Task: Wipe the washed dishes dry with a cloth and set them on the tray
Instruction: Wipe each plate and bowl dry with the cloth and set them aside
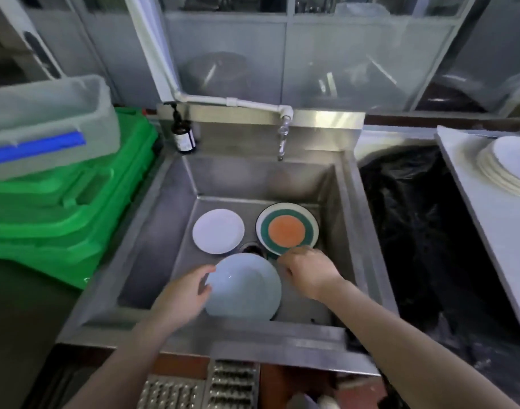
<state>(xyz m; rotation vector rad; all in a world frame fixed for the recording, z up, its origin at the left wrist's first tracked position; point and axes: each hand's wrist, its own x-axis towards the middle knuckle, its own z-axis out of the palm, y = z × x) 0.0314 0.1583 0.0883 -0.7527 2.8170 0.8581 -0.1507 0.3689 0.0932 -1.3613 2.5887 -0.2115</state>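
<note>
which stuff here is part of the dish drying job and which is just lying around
Part of the job:
- pale blue round plate, held by the left hand
- small white round plate in the steel sink
- orange and green ringed plate, right hand at its near edge
- stack of white plates on the white tray

Just lying about:
- dark brown pump bottle
- green plastic bins
- black bin bag

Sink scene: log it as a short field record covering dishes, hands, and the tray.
sink: steel, holds three plates
pale blue plate: nearest, tilted, gripped at its left rim by the left hand
right hand: at the near rim of the orange and green plate; grip not clear
white plate: flat, untouched
tray: right side, carries stacked plates
cloth: none visible
</note>
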